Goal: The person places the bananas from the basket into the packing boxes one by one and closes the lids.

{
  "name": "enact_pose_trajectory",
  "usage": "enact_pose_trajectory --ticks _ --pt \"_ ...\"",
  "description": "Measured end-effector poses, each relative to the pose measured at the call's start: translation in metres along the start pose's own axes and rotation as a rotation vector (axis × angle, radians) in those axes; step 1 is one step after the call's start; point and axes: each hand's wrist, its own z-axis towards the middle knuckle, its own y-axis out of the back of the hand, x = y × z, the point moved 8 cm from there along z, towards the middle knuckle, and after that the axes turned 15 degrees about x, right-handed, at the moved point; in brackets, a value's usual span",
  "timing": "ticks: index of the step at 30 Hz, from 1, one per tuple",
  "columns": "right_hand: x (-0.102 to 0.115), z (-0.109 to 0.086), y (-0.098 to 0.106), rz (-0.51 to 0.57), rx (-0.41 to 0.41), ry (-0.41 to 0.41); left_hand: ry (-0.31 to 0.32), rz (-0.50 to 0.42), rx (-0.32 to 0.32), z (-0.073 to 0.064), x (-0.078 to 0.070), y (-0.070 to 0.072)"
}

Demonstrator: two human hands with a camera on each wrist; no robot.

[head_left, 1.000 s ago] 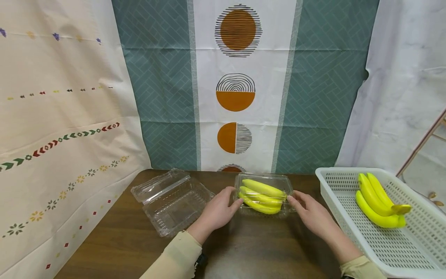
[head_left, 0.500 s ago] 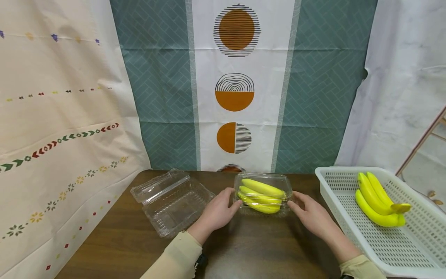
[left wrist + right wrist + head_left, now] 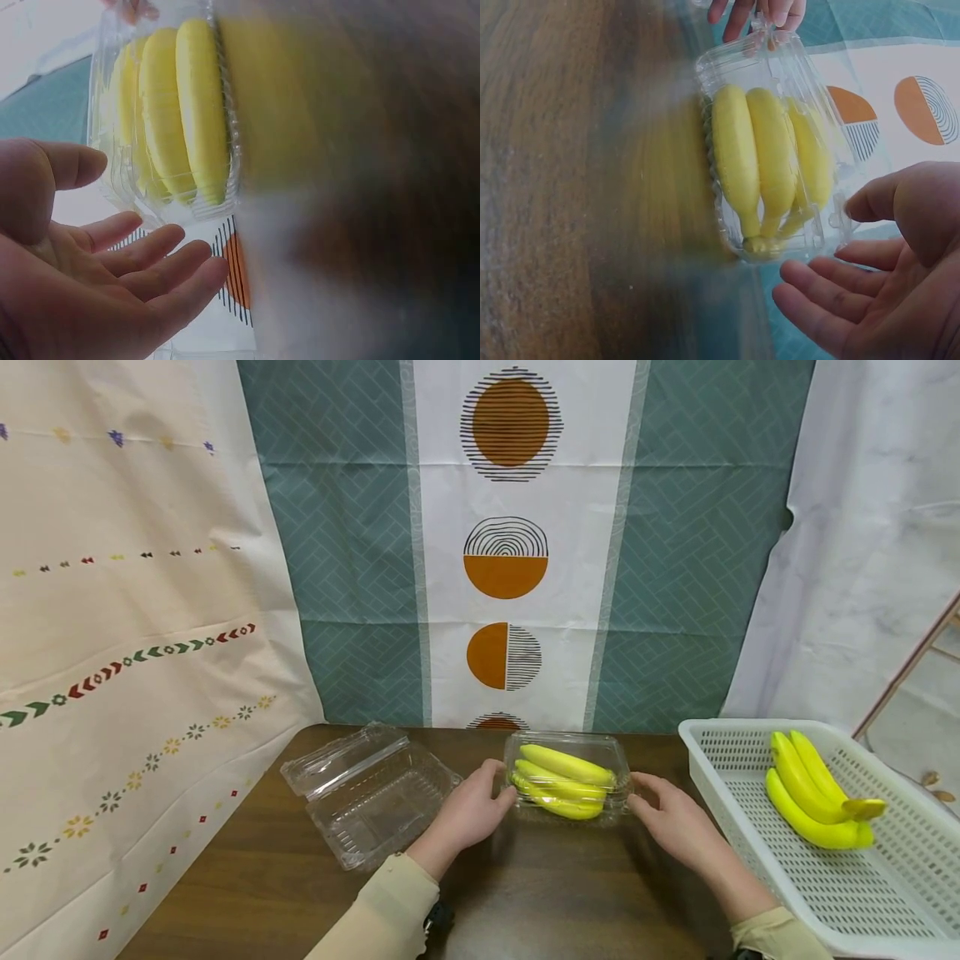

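Observation:
A lidded clear plastic clamshell box (image 3: 577, 743) stands on the table in the head view, with a bunch of yellow bananas (image 3: 562, 789) inside. My left hand (image 3: 472, 806) is at its left end, thumb and fingers spread and relaxed. At the opposite end is my right hand (image 3: 675, 822), also with spread fingers, its thumb close to the rim. Both wrist views show the loosely opened fingers (image 3: 161, 244) and the right thumb (image 3: 874, 199) right beside the box's ends, not curled round it. The lid lies down over the bananas.
A second clear clamshell box (image 3: 386, 810) lies with its lid raised to the left on the brown wooden table (image 3: 555, 893). On the right, a white plastic basket (image 3: 825, 893) holds another bunch of bananas (image 3: 813, 793). Patterned cloths (image 3: 352, 568) hang behind the table.
Both hands have drawn slightly apart, and the thumbs have slid outward off the box's front rim. The box and the bananas have stayed in place.

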Motion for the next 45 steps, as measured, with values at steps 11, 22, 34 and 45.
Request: enact_pose_trajectory --ticks 11,22,34,45 --pt "-0.002 0.004 -0.004 0.078 0.002 -0.010 -0.007 -0.047 0.005 0.004 0.002 -0.003" --pt "-0.008 0.006 -0.006 0.133 0.025 -0.025 -0.031 -0.060 -0.035 0.004 0.000 -0.002" --pt "-0.009 0.007 -0.010 0.287 0.047 0.001 0.029 -0.132 -0.013 0.006 0.003 -0.005" --pt "-0.008 0.011 -0.014 0.385 0.083 -0.010 0.020 -0.162 -0.021 0.016 0.018 -0.009"
